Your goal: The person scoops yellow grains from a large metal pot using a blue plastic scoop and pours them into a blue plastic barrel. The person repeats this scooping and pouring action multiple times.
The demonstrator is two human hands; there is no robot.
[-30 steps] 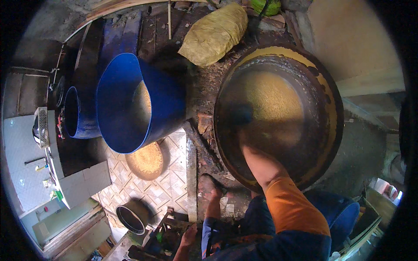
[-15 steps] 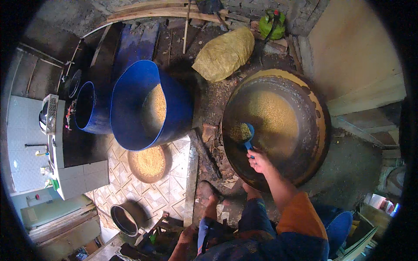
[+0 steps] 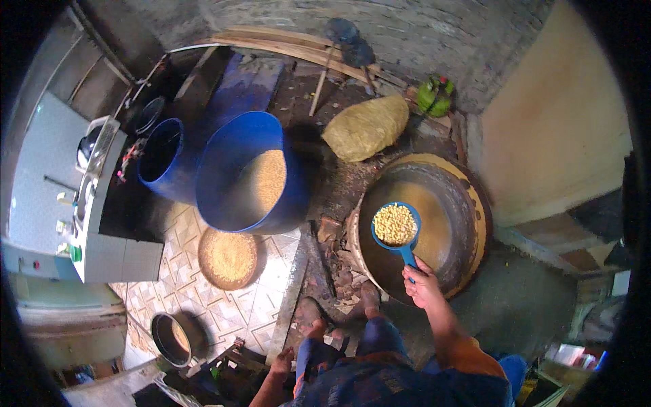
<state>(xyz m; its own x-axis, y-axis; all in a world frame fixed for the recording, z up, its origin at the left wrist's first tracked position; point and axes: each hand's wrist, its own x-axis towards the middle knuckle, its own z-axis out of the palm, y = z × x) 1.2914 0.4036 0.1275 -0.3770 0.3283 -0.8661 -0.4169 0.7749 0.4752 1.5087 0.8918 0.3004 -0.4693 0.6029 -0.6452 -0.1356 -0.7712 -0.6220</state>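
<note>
My right hand (image 3: 423, 281) is closed round the handle of a blue dipper (image 3: 408, 254). Pale yellow beans (image 3: 395, 224), which look like soybeans, fill the bowl of the dipper. It hangs above a wide, deep pan (image 3: 478, 210) with a crusted rim, where cloudy yellowish liquid (image 3: 434, 224) shows; the dipper hides part of it. Beside my left leg hangs my left hand (image 3: 282, 361), its fingers loosely apart and nothing visible in them. A large blue drum (image 3: 227, 149) to the left holds more pale beans (image 3: 270, 180).
A round basin of beans (image 3: 230, 261) sits on the patterned tiles. Nearer stands a metal pot (image 3: 163, 339). A smaller blue barrel (image 3: 159, 159), a yellow sack (image 3: 366, 129) and a green gas cylinder (image 3: 434, 96) lie farther off. A raised tile edge (image 3: 288, 308) runs left of my feet.
My right hand has lifted the full dipper from low in the pan and brought it nearer and higher. The view has shifted, showing more of the far wall.
</note>
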